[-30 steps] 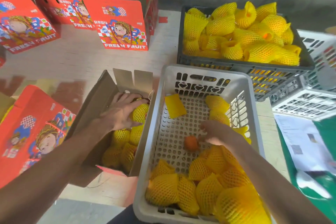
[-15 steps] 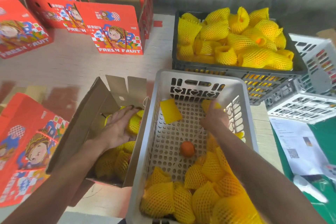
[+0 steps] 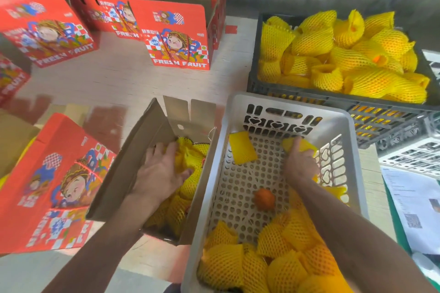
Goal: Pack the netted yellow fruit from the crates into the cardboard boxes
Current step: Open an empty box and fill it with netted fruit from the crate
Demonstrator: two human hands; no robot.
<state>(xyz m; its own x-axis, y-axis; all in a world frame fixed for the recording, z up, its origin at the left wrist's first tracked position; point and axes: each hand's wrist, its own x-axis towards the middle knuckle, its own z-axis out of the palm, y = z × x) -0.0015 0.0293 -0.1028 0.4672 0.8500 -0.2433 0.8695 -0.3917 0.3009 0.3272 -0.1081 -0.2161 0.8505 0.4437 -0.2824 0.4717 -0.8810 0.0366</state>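
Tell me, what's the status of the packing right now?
Left hand pressing netted fruit down in open cardboard box. Right hand grabbing netted fruit at far end of white crate. One bare orange fruit loose in crate.

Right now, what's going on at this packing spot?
A person is packing netted fruit into an open cardboard box. The left hand rests on fruit already inside it. The right hand reaches into the pale crate, touching a netted fruit at its far end. A dark crate behind is full.
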